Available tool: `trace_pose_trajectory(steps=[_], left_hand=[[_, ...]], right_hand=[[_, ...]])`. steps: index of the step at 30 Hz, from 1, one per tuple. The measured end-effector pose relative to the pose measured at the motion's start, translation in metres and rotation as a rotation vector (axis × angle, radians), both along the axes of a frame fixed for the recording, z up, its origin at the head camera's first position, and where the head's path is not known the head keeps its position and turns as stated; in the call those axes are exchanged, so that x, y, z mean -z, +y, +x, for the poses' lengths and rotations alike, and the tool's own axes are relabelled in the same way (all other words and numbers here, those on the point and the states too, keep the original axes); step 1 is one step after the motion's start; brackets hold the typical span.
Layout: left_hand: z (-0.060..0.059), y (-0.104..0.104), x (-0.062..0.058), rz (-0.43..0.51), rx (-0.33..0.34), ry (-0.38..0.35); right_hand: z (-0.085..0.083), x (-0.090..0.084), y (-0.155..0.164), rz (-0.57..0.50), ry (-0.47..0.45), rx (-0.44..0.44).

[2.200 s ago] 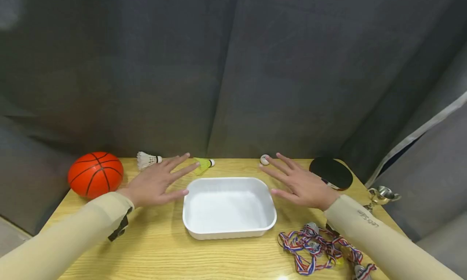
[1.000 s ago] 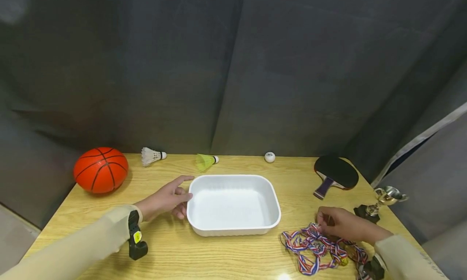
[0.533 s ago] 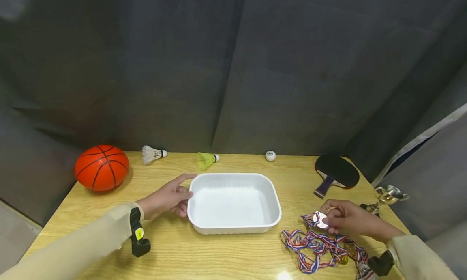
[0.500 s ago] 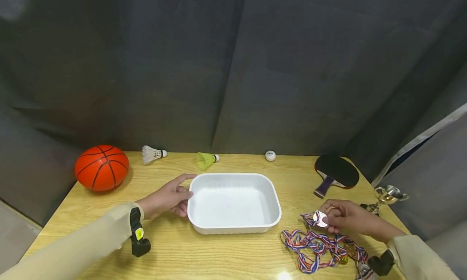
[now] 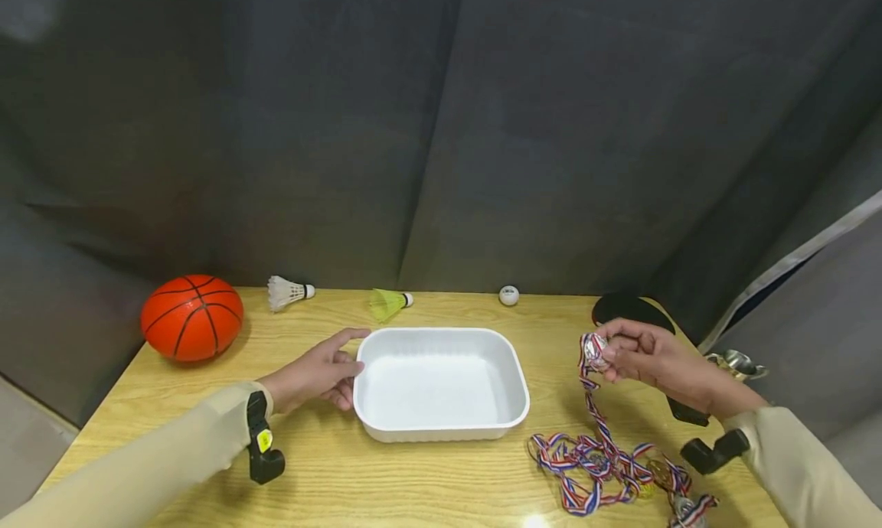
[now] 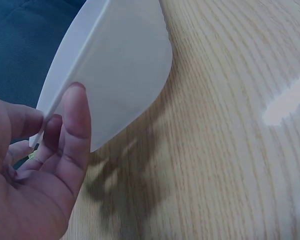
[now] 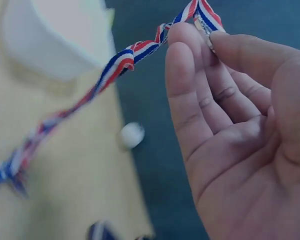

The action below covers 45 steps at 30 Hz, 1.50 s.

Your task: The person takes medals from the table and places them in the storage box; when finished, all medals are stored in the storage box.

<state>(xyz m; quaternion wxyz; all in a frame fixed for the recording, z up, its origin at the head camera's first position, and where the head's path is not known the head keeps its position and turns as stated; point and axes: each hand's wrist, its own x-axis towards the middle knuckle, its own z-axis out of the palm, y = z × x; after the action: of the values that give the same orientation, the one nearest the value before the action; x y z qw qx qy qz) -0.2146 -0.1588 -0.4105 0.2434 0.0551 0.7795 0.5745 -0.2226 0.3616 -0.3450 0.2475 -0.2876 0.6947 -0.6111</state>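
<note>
The right hand (image 5: 654,357) pinches a silver medal (image 5: 593,350) between thumb and fingertips, lifted above the table's (image 5: 441,482) right side — its striped ribbon (image 5: 596,417) trails down to the heap of medals (image 5: 609,470) near the front right corner. The left hand (image 5: 313,373), fingers loosely extended, rests against the left wall of the white tray (image 5: 441,430) at the table's middle — a basketball (image 5: 192,317) sits at the back left corner.

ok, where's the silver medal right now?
Head view, right side: the silver medal is pinched in the right hand, lifted above the table right of the white tray, its ribbon trailing down to the medal pile.
</note>
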Motion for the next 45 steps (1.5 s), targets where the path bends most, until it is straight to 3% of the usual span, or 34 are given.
trace_pose_trajectory(steps=[5, 10, 16, 25, 31, 36, 40, 45], left_hand=[[-0.002, 0.001, 0.001, 0.003, 0.001, 0.004], [-0.004, 0.003, 0.003, 0.004, 0.006, 0.009], [-0.004, 0.005, 0.003, 0.001, 0.009, 0.005], [-0.004, 0.005, 0.002, -0.004, 0.011, 0.011], [-0.004, 0.008, 0.002, 0.015, 0.033, 0.018], [-0.006, 0.009, 0.004, 0.015, 0.022, 0.008], [-0.005, 0.010, 0.005, 0.010, 0.012, 0.000], [-0.004, 0.011, 0.003, 0.018, 0.017, -0.004]], right_hand=[[-0.010, -0.041, -0.021, -0.101, 0.003, -0.011], [-0.018, -0.070, -0.041, -0.146, 0.057, 0.011], [-0.024, -0.090, -0.069, -0.142, 0.126, 0.059], [-0.027, -0.108, -0.120, -0.200, 0.132, 0.136], [-0.033, -0.104, -0.163, -0.088, 0.106, 0.213], [-0.041, -0.091, -0.197, -0.020, 0.083, 0.202], [-0.043, -0.073, -0.219, 0.012, 0.070, 0.164], [-0.046, -0.038, -0.238, 0.080, 0.020, 0.143]])
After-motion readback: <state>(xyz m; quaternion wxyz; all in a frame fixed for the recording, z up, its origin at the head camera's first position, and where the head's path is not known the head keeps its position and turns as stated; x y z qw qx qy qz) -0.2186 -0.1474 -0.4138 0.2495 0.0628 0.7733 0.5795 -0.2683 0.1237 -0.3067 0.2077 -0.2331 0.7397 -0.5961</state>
